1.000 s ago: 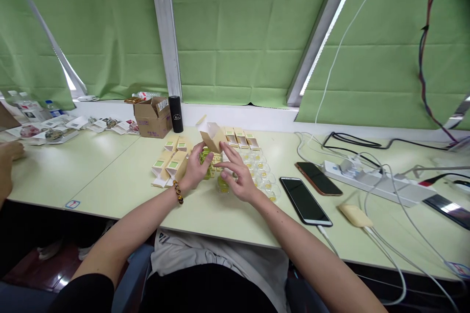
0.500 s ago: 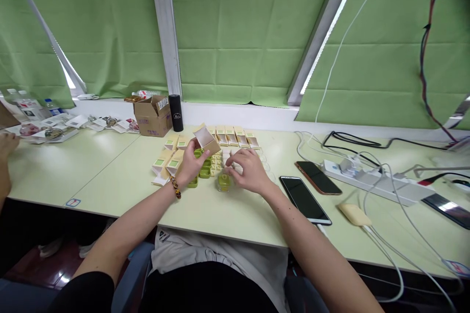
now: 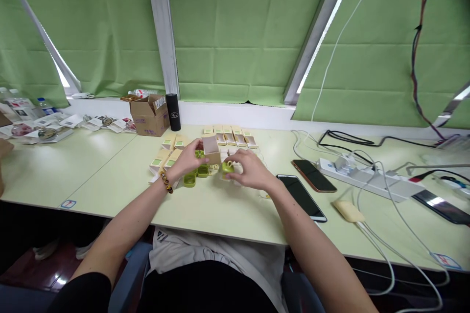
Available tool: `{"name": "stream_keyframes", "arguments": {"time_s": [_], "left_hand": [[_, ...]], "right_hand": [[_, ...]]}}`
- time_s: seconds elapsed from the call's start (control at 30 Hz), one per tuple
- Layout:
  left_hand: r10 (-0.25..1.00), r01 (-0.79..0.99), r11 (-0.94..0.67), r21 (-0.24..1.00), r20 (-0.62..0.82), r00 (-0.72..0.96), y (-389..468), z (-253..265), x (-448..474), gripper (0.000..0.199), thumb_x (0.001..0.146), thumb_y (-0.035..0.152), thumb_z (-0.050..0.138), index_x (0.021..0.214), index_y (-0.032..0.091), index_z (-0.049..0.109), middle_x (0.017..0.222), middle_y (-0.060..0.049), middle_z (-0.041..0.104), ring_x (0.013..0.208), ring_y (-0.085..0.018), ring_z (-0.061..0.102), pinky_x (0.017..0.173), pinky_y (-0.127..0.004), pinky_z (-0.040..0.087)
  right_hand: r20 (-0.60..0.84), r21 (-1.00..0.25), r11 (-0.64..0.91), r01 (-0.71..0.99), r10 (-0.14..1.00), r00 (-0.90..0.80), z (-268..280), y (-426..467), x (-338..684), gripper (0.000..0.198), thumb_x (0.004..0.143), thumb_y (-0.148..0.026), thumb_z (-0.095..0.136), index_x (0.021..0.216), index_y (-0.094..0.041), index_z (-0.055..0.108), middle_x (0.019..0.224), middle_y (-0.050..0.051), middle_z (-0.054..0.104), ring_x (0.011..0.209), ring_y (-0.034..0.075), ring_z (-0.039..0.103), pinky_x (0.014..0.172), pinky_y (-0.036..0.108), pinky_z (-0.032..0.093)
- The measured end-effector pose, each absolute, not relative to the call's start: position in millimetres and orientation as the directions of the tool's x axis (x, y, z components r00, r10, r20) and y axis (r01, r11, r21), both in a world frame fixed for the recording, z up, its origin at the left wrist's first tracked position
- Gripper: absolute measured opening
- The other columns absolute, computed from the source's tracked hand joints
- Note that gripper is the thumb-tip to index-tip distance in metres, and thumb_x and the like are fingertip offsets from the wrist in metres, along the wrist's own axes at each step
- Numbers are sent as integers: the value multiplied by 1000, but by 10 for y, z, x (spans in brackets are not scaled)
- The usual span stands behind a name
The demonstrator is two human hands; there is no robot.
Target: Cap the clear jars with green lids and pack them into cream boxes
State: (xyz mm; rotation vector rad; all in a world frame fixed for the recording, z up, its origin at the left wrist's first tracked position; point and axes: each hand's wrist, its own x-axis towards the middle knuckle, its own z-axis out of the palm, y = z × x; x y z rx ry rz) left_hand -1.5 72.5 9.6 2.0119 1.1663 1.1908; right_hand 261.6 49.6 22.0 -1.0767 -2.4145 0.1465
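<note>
R hand (image 3: 249, 168) pinched sm. green container (image 3: 226, 169) over table (image 3: 220, 215), just right of open carton (image 3: 212, 157) gripped in L hand (image 3: 186, 159). Green tubs (image 3: 190, 180) sat nr L hand; carton row (image 3: 235, 137) behind; cardbd box (image 3: 150, 120) & blk cylinder (image 3: 173, 112) stood at back.

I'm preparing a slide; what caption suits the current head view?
Left hand holds an open carton; right hand holds a small green item beside it.

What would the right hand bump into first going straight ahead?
Past its green container, the right hand would probably bump the small carton in the left hand; depth is unclear.
</note>
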Motion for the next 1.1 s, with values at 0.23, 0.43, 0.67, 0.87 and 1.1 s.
{"name": "stream_keyframes", "arguments": {"time_s": [0.23, 0.43, 0.67, 0.87, 1.1], "left_hand": [[869, 693, -495, 524, 286, 405, 620, 120, 15, 47, 71, 40, 86, 108, 21, 64, 121, -11, 69, 118, -35, 61, 104, -49, 48], [822, 691, -567, 448, 255, 509, 626, 4, 60, 50, 68, 48, 90, 101, 22, 64, 109, -10, 65, 106, -33, 58, 96, -45, 46], [812, 692, -576, 435, 213, 543, 651, -90, 40, 54, 64, 49, 93, 100, 22, 65, 109, -9, 63, 105, -33, 57, 94, -41, 45], [768, 538, -629, 562, 342, 541, 628, 0, 3, 76, 71, 50, 94, 133, 25, 58, 131, -12, 62, 129, -36, 56, 109, -49, 46], [618, 280, -782, 557, 634, 464, 570, 95, 37, 22, 98, 44, 71, 95, 23, 78, 135, -13, 62, 125, -28, 64, 114, -47, 50]], "right_hand": [[646, -523, 716, 462, 687, -333, 292, 605, 2879, 35, 89, -54, 78, 107, -23, 78, 95, 7, 73, 90, 26, 66, 82, 40, 51], [720, -519, 741, 426, 648, -249, 238, 659, 2860, 40, 88, -61, 78, 104, -24, 79, 95, 7, 74, 86, 24, 64, 79, 40, 53], [779, -518, 763, 387, 607, -155, 238, 656, 2864, 37, 88, -58, 78, 104, -25, 79, 94, 7, 76, 85, 25, 62, 80, 43, 54], [810, -485, 781, 392, 571, -135, 251, 612, 2836, 36, 89, -56, 76, 107, -25, 78, 90, 7, 74, 86, 26, 62, 78, 43, 54], [824, -474, 793, 382, 553, -125, 244, 561, 2785, 37, 91, -56, 74, 110, -24, 77, 88, 7, 74, 77, 23, 62, 68, 39, 51]]}}
